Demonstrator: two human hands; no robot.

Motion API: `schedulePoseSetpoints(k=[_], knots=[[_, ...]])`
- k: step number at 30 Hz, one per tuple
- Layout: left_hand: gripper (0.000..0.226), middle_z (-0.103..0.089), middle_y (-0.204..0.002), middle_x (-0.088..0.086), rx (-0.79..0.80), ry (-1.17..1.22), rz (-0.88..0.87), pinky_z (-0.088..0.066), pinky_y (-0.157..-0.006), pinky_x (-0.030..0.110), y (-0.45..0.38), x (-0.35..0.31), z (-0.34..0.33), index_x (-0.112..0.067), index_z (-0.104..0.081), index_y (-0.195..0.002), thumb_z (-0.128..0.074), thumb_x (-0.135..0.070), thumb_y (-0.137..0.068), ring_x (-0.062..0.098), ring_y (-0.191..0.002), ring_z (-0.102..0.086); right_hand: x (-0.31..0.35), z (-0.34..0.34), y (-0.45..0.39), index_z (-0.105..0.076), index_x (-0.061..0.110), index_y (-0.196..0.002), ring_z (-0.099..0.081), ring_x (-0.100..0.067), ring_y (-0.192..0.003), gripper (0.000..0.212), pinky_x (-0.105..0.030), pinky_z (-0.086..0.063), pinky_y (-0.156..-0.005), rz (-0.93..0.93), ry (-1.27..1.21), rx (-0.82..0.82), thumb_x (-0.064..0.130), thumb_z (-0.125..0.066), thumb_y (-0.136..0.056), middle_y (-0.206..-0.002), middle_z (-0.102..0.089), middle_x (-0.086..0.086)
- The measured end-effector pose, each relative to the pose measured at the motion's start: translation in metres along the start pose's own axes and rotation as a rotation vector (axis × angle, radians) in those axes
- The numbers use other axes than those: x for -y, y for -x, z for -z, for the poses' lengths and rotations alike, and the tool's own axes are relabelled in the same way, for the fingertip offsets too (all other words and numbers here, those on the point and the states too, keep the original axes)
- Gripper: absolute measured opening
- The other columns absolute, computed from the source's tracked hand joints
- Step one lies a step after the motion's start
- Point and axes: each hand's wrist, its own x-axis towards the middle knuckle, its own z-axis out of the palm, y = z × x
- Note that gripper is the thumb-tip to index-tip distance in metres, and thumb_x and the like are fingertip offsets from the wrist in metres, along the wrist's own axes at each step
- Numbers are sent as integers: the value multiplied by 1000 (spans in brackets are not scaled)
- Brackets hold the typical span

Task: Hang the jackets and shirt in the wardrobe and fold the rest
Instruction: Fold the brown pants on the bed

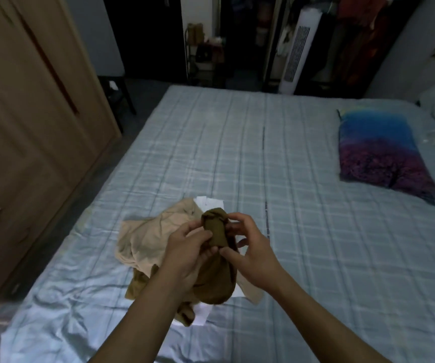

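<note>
Both hands — left hand point(185, 247), right hand point(250, 254) — pinch an olive garment point(215, 258) above the small pile point(145, 242) on the bed point(289, 179); folding looks unfinished — wardrobe point(28, 140) shut.

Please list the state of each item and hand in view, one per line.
olive-brown garment: bunched, gripped by both hands.
beige garment: crumpled on the bed.
wardrobe: doors closed.
left hand: grips the garment.
right hand: pinches the garment.
</note>
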Motion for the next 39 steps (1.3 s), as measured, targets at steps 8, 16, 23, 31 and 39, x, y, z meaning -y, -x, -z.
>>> schedulePoseSetpoints(k=[8,16,23,31,39], knots=[[33,-68,-104,28,29,-98,-159,-61,-64,29,40,-88,-9,-10,-58,-120,-61,6,-91,29,-83,-70,72,0,-23,-53,38,-111,-67,-4,-98,27,-17,-53,-79,208,42,14,20,-60,-92,-102,-67,18],[40,-62,-103,5,114,-771,-501,-58,-77,38,72,-144,-20,-29,-70,-115,-84,-23,-78,18,-84,-65,127,28,-48,-60,33,-84,-61,-6,-71,17,-14,-45,-59,280,105,-105,19,-62,-93,-77,-64,11],[19,-67,-94,-14,203,-1213,-874,-54,-81,32,81,-177,-51,-31,-72,-91,-81,-21,-78,3,-91,-62,162,51,-54,-64,33,-87,-61,-4,-69,7,-14,-45,-58,352,229,-44,26,-64,-89,-73,-62,14],[13,-67,-76,-9,298,-1126,-1002,-52,-67,32,80,-191,-74,-28,-69,-83,-72,-17,-89,10,-74,-64,172,96,-49,-49,41,-128,-71,-12,-89,56,-31,-61,-73,291,99,173,24,-77,-83,-107,-67,5],[6,-72,-84,3,213,-942,-1017,-57,-80,55,76,-212,-79,-22,-72,-84,-72,-19,-89,27,-85,-69,110,108,-37,-48,46,-111,-58,0,-106,54,-28,-52,-89,270,262,38,30,-83,-73,-118,-53,24]])
